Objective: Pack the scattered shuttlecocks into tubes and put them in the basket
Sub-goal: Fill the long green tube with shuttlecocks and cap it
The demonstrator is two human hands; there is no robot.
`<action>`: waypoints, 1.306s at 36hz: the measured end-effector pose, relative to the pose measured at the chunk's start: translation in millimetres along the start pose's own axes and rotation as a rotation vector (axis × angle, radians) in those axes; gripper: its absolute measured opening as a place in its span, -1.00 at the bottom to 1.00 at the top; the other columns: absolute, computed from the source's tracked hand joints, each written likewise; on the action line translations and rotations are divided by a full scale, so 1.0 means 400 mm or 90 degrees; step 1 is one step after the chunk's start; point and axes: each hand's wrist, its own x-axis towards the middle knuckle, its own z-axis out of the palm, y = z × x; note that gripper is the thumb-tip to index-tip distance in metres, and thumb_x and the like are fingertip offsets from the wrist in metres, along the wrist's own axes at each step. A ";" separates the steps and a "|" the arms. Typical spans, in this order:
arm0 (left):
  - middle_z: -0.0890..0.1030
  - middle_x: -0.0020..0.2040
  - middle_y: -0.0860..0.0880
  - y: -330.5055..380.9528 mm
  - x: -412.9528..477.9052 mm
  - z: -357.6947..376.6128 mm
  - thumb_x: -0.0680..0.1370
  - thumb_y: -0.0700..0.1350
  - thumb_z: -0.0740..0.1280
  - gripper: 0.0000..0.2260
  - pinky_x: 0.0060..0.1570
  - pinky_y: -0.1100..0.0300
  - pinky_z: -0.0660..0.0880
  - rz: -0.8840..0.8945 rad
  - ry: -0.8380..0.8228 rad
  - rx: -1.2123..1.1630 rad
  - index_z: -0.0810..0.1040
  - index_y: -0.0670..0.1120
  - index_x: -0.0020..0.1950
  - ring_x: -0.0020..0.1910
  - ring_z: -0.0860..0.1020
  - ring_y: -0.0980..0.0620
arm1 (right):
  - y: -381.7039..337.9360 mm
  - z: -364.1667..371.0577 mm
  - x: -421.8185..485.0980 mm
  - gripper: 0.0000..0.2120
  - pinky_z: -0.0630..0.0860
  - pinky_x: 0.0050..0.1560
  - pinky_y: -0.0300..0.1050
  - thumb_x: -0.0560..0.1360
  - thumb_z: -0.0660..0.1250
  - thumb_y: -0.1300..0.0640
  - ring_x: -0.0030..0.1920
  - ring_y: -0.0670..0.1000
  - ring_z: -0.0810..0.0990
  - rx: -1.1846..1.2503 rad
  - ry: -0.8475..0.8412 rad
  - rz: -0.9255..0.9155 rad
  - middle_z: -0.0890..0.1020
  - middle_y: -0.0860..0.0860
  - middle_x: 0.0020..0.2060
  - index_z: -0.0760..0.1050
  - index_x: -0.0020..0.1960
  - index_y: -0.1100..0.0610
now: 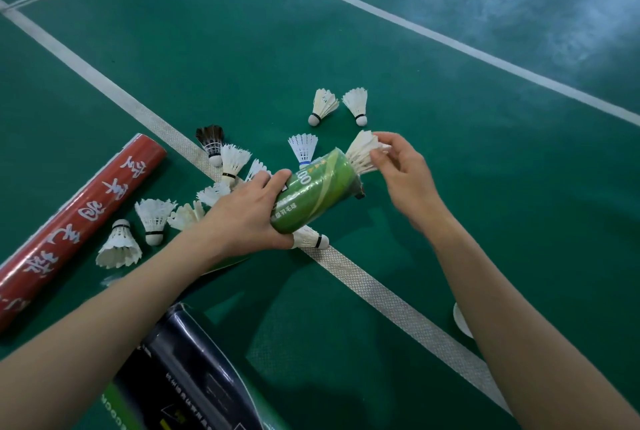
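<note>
My left hand [247, 214] grips a green shuttlecock tube [318, 192], held tilted above the court floor. A white shuttlecock [363, 152] sticks feathers-out from the tube's far end, and my right hand [403, 171] pinches its feathers. Several loose shuttlecocks lie on the floor: two white ones [323, 105] beyond the tube, a blue-banded one [303, 147] behind it, a dark-feathered one [211, 142] and a cluster of white ones [154, 218] to the left. Another [311, 239] lies under the tube. No basket shows.
A long red tube [79, 218] with white characters lies on the floor at left. A black tube [187, 374] and a green-edged one lie near the bottom edge. White court lines [381, 294] cross the green floor. A white rounded object [460, 320] sits by my right forearm.
</note>
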 end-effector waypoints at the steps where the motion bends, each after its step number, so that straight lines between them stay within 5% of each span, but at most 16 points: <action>1: 0.32 0.16 0.05 0.007 -0.001 -0.002 0.31 0.22 0.43 -0.12 -0.04 0.12 0.41 0.005 0.002 -0.001 0.01 0.09 0.47 0.08 0.40 0.02 | -0.004 -0.001 -0.010 -0.75 0.44 0.08 -0.20 0.62 0.19 0.09 -0.05 -0.07 0.53 0.010 -0.014 0.005 0.59 0.06 -0.03 0.43 0.28 -0.09; 5: 0.33 0.15 0.04 0.028 -0.001 -0.005 0.31 0.23 0.43 -0.12 0.01 0.10 0.44 0.019 0.005 0.009 0.01 0.08 0.46 0.10 0.41 0.01 | -0.023 0.009 -0.055 -0.66 0.30 0.30 -0.32 0.65 0.08 0.01 0.28 -0.19 0.43 0.037 -0.015 0.003 0.50 -0.09 0.28 0.35 0.41 -0.08; 9: 0.33 0.17 0.01 0.035 0.006 -0.003 0.33 0.21 0.42 -0.13 0.07 0.08 0.42 0.023 -0.010 0.026 0.01 0.04 0.47 0.13 0.39 -0.01 | -0.030 0.036 -0.088 -0.55 0.24 0.16 -0.60 0.63 0.01 -0.10 0.17 -0.52 0.33 0.089 -0.078 0.014 0.39 -0.24 0.31 0.28 0.46 0.01; 12: 0.31 0.17 -0.01 0.035 0.022 -0.003 0.34 0.17 0.43 -0.13 0.06 0.06 0.43 0.013 -0.035 0.041 0.01 0.01 0.48 0.13 0.39 -0.03 | -0.027 0.057 -0.098 -0.43 0.24 0.32 -0.40 0.54 0.00 -0.24 0.32 -0.30 0.34 0.077 -0.129 0.029 0.39 -0.18 0.36 0.24 0.48 -0.03; 16: 0.31 0.10 -0.03 0.032 0.078 0.010 0.31 0.14 0.44 -0.17 -0.02 0.01 0.49 -0.015 -0.021 0.059 0.06 0.02 0.44 0.06 0.42 -0.07 | -0.028 0.051 -0.040 -0.55 0.19 0.13 -0.65 0.66 -0.07 -0.05 0.30 -0.32 0.27 0.078 -0.115 0.052 0.34 -0.21 0.30 0.24 0.49 0.06; 18: 0.30 0.06 -0.04 0.037 0.122 0.019 0.31 0.14 0.45 -0.18 -0.09 0.03 0.49 -0.051 -0.032 0.071 0.07 0.01 0.42 0.02 0.43 -0.08 | 0.000 0.042 0.028 -0.59 0.32 0.24 -0.39 0.67 -0.03 -0.04 0.21 -0.19 0.42 0.041 -0.052 0.076 0.47 -0.14 0.19 0.33 0.42 0.08; 21: 0.27 0.03 -0.06 0.038 0.187 0.025 0.34 0.14 0.45 -0.22 -0.19 0.08 0.39 -0.100 -0.055 0.092 0.11 -0.03 0.40 0.02 0.44 -0.11 | 0.067 0.016 0.146 -0.69 0.46 0.16 -0.03 0.63 0.13 0.01 0.01 -0.02 0.53 -0.036 0.055 0.126 0.56 -0.03 -0.03 0.39 0.33 0.05; 26: 0.35 0.15 -0.14 0.016 0.267 0.029 0.34 0.10 0.45 -0.24 -0.02 -0.01 0.47 -0.139 -0.098 0.094 0.13 -0.04 0.40 0.09 0.46 -0.19 | 0.149 -0.031 0.245 -0.55 0.33 0.07 -0.19 0.57 0.21 0.12 0.10 0.03 0.45 -0.124 0.024 0.248 0.40 0.10 0.34 0.30 0.44 -0.06; 33: 0.36 0.15 -0.12 0.015 0.282 0.054 0.34 0.12 0.46 -0.22 -0.15 0.07 0.39 -0.153 -0.092 0.077 0.12 -0.03 0.41 0.07 0.46 -0.16 | 0.190 -0.006 0.255 -0.51 0.28 0.23 -0.17 0.58 0.25 0.12 0.39 0.06 0.35 -0.129 0.015 0.290 0.32 0.05 0.45 0.25 0.48 0.13; 38: 0.35 0.12 -0.10 0.001 0.248 0.061 0.33 0.13 0.46 -0.21 -0.21 0.09 0.38 -0.127 -0.073 0.061 0.11 -0.02 0.40 0.05 0.46 -0.13 | 0.196 -0.007 0.247 -0.73 0.37 -0.06 -0.26 0.51 0.34 0.13 -0.03 -0.02 0.53 -0.130 0.220 0.212 0.60 0.07 0.12 0.54 0.20 0.14; 41: 0.32 0.06 -0.06 -0.010 0.218 0.059 0.31 0.13 0.46 -0.19 -0.20 0.09 0.40 -0.113 -0.057 0.045 0.09 0.00 0.41 0.01 0.44 -0.10 | 0.176 -0.027 0.216 -0.89 0.39 -0.15 -0.32 0.49 0.36 0.16 -0.07 0.01 0.57 -0.095 0.299 0.135 0.61 0.03 -0.09 0.57 -0.01 0.16; 47: 0.32 0.05 -0.05 -0.019 0.156 0.048 0.29 0.13 0.46 -0.18 -0.06 0.03 0.49 -0.096 -0.037 0.015 0.08 0.02 0.41 -0.02 0.43 -0.07 | 0.143 -0.032 0.104 -0.84 0.42 -0.20 -0.43 0.52 0.30 0.27 -0.21 -0.11 0.49 -0.007 0.166 0.041 0.49 -0.11 -0.15 0.39 0.05 0.10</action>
